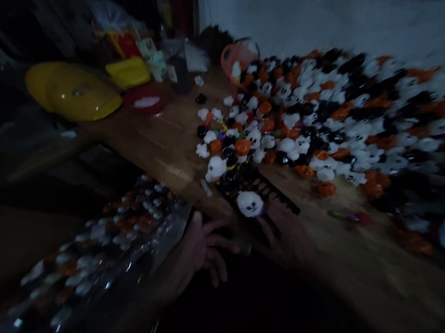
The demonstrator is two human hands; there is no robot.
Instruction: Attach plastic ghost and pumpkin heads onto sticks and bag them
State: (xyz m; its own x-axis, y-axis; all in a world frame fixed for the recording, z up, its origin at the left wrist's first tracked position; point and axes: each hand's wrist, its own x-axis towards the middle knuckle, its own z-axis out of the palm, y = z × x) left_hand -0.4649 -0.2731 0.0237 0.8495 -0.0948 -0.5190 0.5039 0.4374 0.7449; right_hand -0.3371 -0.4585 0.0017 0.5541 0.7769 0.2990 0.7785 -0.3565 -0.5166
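Evidently, left hand (197, 247): spread, empty.
Right hand (287, 234): at white figure (249, 203); cannot tell grip.
Black rack (264, 186): close, presumably for reach.

Wht. blk.-eyed ghost pc. (250, 203) at blk. slotted rack (279, 193).

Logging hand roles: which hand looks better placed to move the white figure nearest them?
Probably the right hand: it is close beside the white figure. The left hand hangs open, farther away.

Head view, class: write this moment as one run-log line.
left hand: open | right hand: beside white figure and black rack | table: piled figures
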